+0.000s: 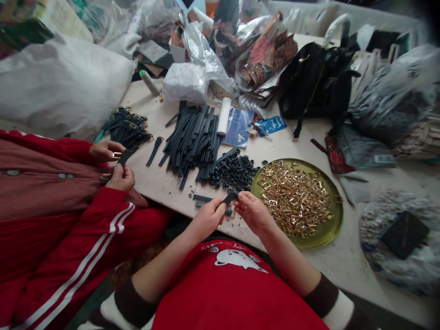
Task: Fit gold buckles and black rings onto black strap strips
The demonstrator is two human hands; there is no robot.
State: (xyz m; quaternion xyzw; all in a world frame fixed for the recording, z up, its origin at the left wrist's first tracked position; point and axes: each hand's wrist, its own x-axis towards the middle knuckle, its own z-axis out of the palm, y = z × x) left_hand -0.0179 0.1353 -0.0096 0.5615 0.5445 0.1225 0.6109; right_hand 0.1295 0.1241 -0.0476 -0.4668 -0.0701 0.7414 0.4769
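Observation:
A short black strap (pixel 229 198) spans the gap between my two hands at the table's front edge. My left hand (pixel 211 214) pinches its left end. At its right end, the fingertips of my right hand (pixel 253 211) are pressed together on the strap. Just beyond them lies a heap of small black loops (pixel 233 170), with a pile of long black straps (pixel 194 140) behind and to the left. Right of my right hand, a round gold tray (pixel 335 206) holds many small gold buckles (pixel 295 197).
At the left, a person's hands (pixel 122 176) hold a black strap and a gold buckle, near a pile of finished-looking straps (pixel 129 126). A black bag (pixel 314 82), plastic bags and a white roll (pixel 224 115) stand farther back.

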